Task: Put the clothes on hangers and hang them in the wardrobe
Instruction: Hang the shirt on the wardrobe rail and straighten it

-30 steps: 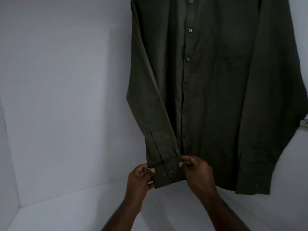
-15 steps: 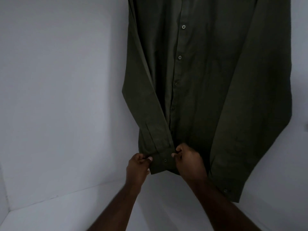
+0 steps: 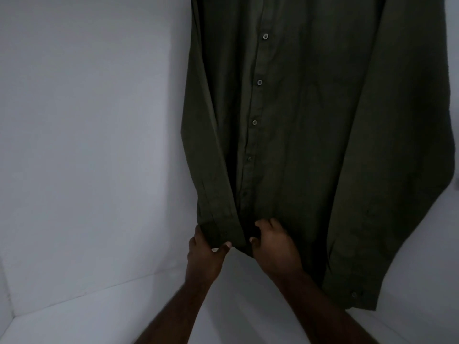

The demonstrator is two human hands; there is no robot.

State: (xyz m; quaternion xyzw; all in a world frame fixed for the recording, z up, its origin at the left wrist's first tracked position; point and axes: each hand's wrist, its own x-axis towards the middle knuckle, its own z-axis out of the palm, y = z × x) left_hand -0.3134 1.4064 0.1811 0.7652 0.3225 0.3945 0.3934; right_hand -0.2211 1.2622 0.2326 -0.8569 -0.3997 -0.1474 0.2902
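**Both hands on a hanging shirt's cuff**

A dark green shirt (image 3: 310, 145) hangs lengthwise inside the white wardrobe (image 3: 87, 145), directly above your hands. Your left hand (image 3: 206, 252) pinches the sleeve cuff (image 3: 218, 232); your right hand (image 3: 273, 244) curls into the fabric just beside it.

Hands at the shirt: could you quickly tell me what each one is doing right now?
Left hand: pinches the sleeve cuff of the shirt.
Right hand: grips the shirt's lower front.
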